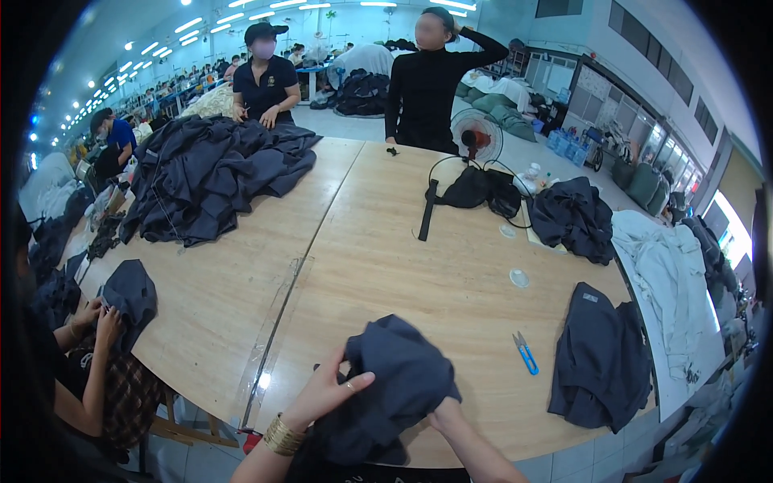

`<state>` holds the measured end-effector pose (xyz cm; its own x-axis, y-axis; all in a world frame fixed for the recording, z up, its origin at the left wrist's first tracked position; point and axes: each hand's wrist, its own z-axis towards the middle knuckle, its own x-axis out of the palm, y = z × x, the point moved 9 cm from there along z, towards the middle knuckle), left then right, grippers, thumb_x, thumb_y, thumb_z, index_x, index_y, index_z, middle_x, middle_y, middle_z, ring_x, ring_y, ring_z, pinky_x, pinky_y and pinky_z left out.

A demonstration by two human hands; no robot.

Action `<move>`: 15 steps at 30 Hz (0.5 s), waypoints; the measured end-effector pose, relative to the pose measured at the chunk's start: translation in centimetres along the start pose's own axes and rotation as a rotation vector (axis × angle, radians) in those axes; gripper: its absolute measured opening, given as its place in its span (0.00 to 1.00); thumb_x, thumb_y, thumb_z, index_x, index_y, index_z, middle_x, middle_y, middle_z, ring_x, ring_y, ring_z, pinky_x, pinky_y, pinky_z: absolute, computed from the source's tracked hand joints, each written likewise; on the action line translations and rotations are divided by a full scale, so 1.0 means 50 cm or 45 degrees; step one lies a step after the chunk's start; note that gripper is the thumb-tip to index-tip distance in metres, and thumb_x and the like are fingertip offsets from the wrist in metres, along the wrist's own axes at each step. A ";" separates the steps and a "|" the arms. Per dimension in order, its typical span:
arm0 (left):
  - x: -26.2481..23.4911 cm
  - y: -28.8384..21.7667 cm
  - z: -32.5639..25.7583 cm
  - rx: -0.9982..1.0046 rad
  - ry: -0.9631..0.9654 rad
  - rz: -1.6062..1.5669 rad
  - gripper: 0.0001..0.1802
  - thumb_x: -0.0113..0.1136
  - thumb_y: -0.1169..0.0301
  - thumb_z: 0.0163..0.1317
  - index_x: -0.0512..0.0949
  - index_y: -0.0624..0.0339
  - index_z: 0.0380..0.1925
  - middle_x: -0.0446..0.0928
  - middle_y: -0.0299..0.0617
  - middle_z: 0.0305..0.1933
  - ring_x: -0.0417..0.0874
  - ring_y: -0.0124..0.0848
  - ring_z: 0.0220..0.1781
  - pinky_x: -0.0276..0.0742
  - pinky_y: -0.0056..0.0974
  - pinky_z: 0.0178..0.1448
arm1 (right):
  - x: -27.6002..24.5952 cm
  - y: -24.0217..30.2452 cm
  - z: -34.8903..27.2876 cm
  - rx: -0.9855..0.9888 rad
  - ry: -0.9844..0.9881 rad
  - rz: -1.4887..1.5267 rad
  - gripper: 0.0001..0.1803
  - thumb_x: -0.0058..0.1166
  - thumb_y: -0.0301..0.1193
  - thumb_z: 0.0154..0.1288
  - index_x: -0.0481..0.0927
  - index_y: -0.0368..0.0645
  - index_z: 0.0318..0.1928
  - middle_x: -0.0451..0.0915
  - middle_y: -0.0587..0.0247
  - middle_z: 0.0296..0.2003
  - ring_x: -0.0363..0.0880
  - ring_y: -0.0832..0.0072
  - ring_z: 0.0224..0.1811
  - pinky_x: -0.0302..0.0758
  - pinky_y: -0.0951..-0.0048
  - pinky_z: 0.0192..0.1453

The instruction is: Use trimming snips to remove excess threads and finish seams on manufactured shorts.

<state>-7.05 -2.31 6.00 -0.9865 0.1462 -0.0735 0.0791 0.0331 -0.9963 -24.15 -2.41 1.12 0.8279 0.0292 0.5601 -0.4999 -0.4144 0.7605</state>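
A dark navy garment [394, 362], bunched up, is held over the near edge of the table. My left hand [334, 390] grips its left side, the thumb lying across the cloth; a ring and a gold bracelet show on that arm. At the garment's lower right, my right hand [444, 414] goes under or into the cloth, so its fingers are hidden. To the right, blue-handled thread snips [526, 354] lie on the wooden table [403, 274]. Beyond them another dark garment [600, 362] is laid at the table's right edge.
A large heap of dark garments [209, 173] covers the far left. Black bags [475, 189], a dark strap [427, 211] and a fan [477, 138] are at the back. One person [68, 354] handles dark cloth at left; two people stand across the table.
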 end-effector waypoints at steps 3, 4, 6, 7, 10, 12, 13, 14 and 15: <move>0.048 -0.023 -0.023 0.183 0.055 0.344 0.42 0.65 0.61 0.56 0.57 0.65 0.66 0.62 0.56 0.65 0.62 0.43 0.68 0.56 0.42 0.70 | 0.022 -0.006 -0.012 -0.057 0.111 0.185 0.28 0.46 0.39 0.72 0.60 0.40 0.66 0.66 0.58 0.63 0.68 0.67 0.63 0.68 0.66 0.65; 0.082 -0.009 -0.031 0.206 0.142 0.221 0.43 0.65 0.63 0.56 0.54 0.64 0.67 0.61 0.56 0.65 0.61 0.44 0.69 0.55 0.42 0.71 | 0.039 -0.012 -0.025 -0.035 0.114 0.295 0.27 0.46 0.40 0.71 0.61 0.41 0.65 0.67 0.59 0.62 0.69 0.67 0.62 0.69 0.66 0.65; 0.137 0.041 -0.026 0.201 0.255 -0.058 0.44 0.63 0.72 0.55 0.49 0.64 0.68 0.59 0.57 0.66 0.59 0.47 0.70 0.52 0.42 0.72 | 0.035 0.010 -0.043 -0.126 0.072 0.159 0.27 0.42 0.42 0.73 0.60 0.42 0.66 0.68 0.60 0.62 0.70 0.67 0.61 0.69 0.64 0.65; 0.125 0.057 -0.026 0.145 0.118 -0.037 0.45 0.62 0.75 0.53 0.47 0.64 0.68 0.58 0.57 0.66 0.58 0.48 0.70 0.51 0.42 0.73 | 0.066 0.019 -0.040 -0.093 0.375 0.497 0.28 0.39 0.45 0.73 0.60 0.42 0.66 0.67 0.59 0.62 0.69 0.65 0.62 0.68 0.62 0.65; 0.082 0.066 -0.039 0.221 -0.121 0.216 0.49 0.60 0.81 0.48 0.45 0.62 0.69 0.56 0.58 0.67 0.57 0.49 0.70 0.52 0.43 0.73 | 0.109 0.095 -0.062 -0.021 0.698 0.829 0.29 0.35 0.48 0.73 0.61 0.42 0.65 0.67 0.57 0.62 0.69 0.63 0.62 0.67 0.59 0.66; 0.038 0.039 -0.057 0.228 -0.369 0.544 0.49 0.61 0.82 0.47 0.47 0.60 0.69 0.55 0.59 0.66 0.57 0.51 0.69 0.55 0.45 0.71 | 0.128 0.154 -0.090 -0.002 0.708 0.818 0.29 0.34 0.49 0.73 0.63 0.42 0.64 0.68 0.56 0.62 0.69 0.62 0.62 0.67 0.57 0.66; 0.017 0.027 -0.058 0.335 -0.481 0.641 0.50 0.63 0.80 0.47 0.46 0.60 0.69 0.64 0.58 0.61 0.67 0.51 0.62 0.63 0.46 0.66 | 0.124 0.187 -0.104 -0.083 0.709 0.901 0.30 0.33 0.49 0.73 0.63 0.42 0.65 0.68 0.55 0.62 0.68 0.60 0.63 0.66 0.55 0.67; -0.001 0.020 -0.058 0.331 -0.483 0.641 0.50 0.63 0.80 0.47 0.46 0.60 0.69 0.64 0.58 0.61 0.67 0.51 0.62 0.63 0.46 0.66 | 0.114 0.212 -0.106 -0.158 0.709 0.985 0.30 0.33 0.49 0.72 0.64 0.42 0.65 0.67 0.54 0.63 0.66 0.58 0.65 0.65 0.53 0.67; -0.009 0.030 -0.042 0.125 -0.376 0.651 0.48 0.63 0.80 0.47 0.49 0.63 0.68 0.69 0.58 0.57 0.71 0.51 0.59 0.67 0.46 0.62 | 0.095 0.228 -0.102 -0.172 0.700 0.982 0.30 0.33 0.49 0.72 0.64 0.42 0.65 0.67 0.54 0.63 0.66 0.58 0.65 0.65 0.53 0.67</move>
<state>-6.19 -0.24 4.61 -0.8262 -0.1620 -0.5396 0.5544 -0.0630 -0.8299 -27.19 -2.37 14.11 0.0401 0.2294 0.9725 -0.9112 -0.3909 0.1298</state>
